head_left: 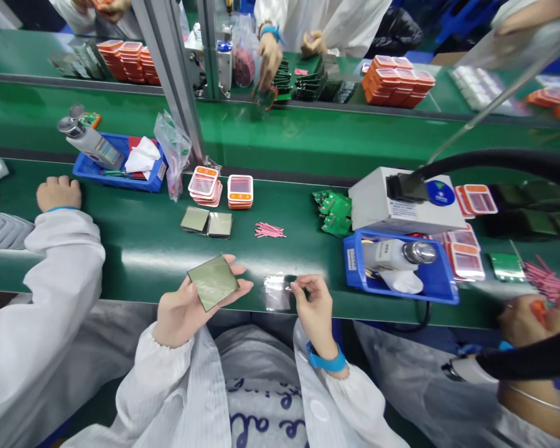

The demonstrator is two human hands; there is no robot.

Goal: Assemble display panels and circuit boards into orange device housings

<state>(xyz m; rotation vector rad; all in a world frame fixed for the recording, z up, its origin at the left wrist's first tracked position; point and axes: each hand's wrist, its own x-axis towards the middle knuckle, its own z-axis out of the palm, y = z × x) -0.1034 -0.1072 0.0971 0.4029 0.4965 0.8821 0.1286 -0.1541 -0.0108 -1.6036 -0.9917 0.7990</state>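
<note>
My left hand (182,309) is palm up and holds a square, glossy olive-grey panel (213,283), like a small display screen, lying across the palm and fingers. My right hand (314,303), with a blue wristband, is closed in a pinch at the right edge of a clear plastic film (277,292). The film lies over the front of the green bench. Beyond my left hand sit two short stacks of similar square panels (195,219). A small pile of pink strips (269,230) lies further up between my hands.
Orange-and-white frames (240,190) stand stacked at the back. Green circuit boards (333,211) sit beside a white box (396,208). Blue trays with bottles stand at left (130,183) and right (354,283). Co-workers' hands are at left (59,193), right and across the bench.
</note>
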